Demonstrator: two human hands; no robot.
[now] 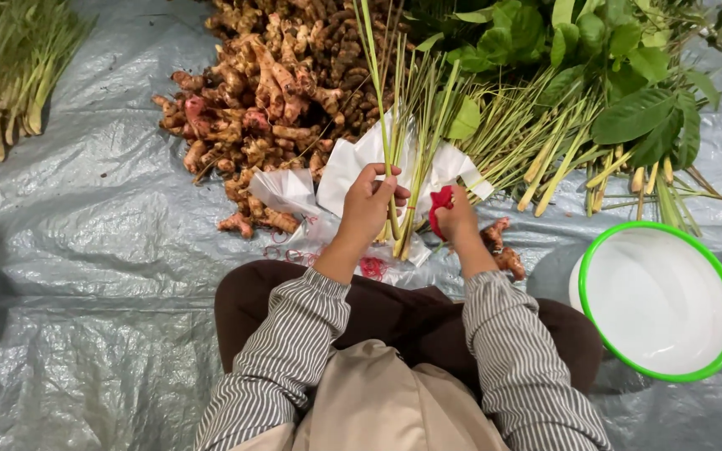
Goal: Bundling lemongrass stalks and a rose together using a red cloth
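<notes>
Lemongrass stalks, a small bunch, stand upright just left of the white bowl with its green rim. We find the left hand closed round the bunch and the right hand curled on a red rubber band beside it. The ginger root heap lies beyond, up-left of the bowl.

Glossy crinkled plastic tarp

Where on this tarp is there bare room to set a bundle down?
Bare grey plastic tarp lies left of the knees, between the lemongrass heap and the pile of knobbly ginger-like roots. It is crowded ahead, around both hands, and right by the green-rimmed white bowl.
</notes>
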